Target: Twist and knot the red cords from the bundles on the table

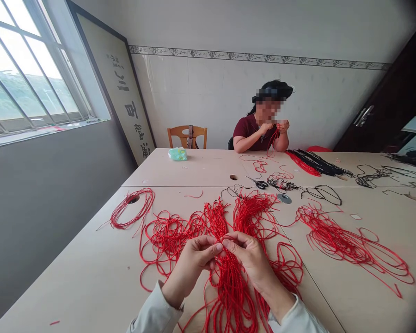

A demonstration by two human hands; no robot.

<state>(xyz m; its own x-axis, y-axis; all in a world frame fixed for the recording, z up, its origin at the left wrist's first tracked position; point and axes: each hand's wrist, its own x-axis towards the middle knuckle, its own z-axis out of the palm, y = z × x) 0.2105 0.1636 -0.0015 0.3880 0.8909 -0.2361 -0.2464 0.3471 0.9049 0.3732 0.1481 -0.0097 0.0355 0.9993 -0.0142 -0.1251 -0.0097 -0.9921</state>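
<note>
With room to shift over pale tabletop (90, 273) left of the left hand (196, 256), as far as the slanting table edge (61, 254); hemmed closer in by a loose tangle of red string (167, 237) just beside the left hand, a second red bunch (249, 210) just beyond the right hand (247, 253), and, well to its right, a long red heap (333, 236); pinching at the red cords (230, 277) between both hands, with thumbs close together and the exact strand hidden; bright, slightly glossy, twisted like rope, running from bunched ends beyond the fingertips to looser strands spreading between the wrists
</note>
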